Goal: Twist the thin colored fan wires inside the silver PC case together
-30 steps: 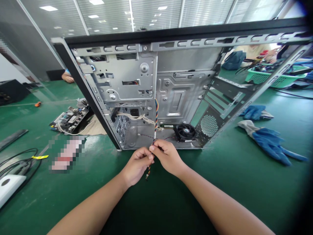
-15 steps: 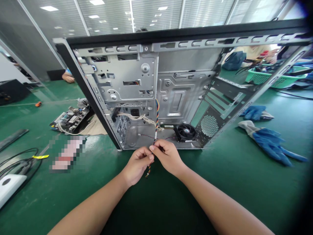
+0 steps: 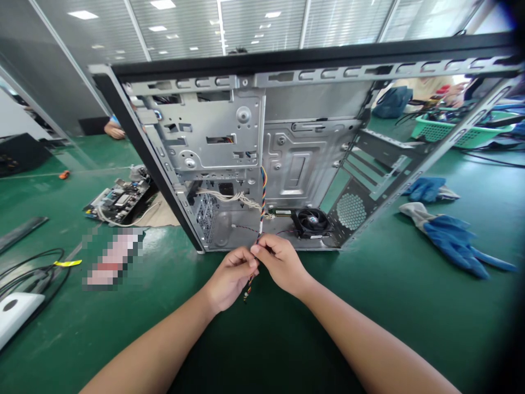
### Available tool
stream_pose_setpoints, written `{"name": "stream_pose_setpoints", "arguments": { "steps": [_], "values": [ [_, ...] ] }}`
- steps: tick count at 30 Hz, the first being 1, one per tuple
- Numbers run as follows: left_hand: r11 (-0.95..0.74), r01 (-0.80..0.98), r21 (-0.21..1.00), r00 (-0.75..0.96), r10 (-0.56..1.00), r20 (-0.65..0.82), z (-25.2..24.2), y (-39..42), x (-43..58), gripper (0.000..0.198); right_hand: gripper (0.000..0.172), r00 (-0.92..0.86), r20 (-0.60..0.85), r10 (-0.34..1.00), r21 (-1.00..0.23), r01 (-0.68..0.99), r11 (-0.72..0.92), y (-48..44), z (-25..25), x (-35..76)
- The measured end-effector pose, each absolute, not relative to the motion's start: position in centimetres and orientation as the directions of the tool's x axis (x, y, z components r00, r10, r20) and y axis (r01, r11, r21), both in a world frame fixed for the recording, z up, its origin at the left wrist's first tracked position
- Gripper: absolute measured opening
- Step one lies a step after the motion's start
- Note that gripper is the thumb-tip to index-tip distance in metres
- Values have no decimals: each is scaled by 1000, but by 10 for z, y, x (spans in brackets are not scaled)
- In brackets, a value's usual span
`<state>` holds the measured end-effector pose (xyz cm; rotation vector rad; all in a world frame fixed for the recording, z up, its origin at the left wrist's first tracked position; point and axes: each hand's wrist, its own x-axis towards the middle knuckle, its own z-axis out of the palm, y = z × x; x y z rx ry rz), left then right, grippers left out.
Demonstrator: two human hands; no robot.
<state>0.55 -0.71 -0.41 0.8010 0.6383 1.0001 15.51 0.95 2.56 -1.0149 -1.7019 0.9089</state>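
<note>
An open metal computer case (image 3: 287, 142) lies on its side on the green table, its inside facing me. A twisted multicoloured cable (image 3: 262, 197) runs down from the case's middle to my hands. My left hand (image 3: 229, 276) and my right hand (image 3: 281, 262) meet at the case's front edge, both pinched on the cable. Its loose end (image 3: 247, 291) hangs just below my left fingers. A black cooling fan (image 3: 311, 221) and a bundle of white wires (image 3: 229, 197) sit on the case floor behind my hands.
A bare circuit board (image 3: 121, 200) lies left of the case. Blue work gloves (image 3: 455, 235) lie on the right, a green basket (image 3: 455, 128) beyond them. Black cables (image 3: 28, 273) and a white device (image 3: 16, 312) are at the near left. Another person's arm (image 3: 112, 129) shows far left.
Almost nothing differs. The cable's loose end has swung slightly under my left hand; both hands stay pinched on it.
</note>
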Motion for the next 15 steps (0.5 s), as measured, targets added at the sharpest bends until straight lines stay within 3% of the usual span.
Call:
{"name": "stream_pose_setpoints", "arguments": {
  "steps": [15],
  "values": [
    [237, -462, 855, 358, 932, -66, -2, -7, 8, 20, 23, -121, 355, 927, -891, 256, 375, 8, 23, 154]
  ]
}}
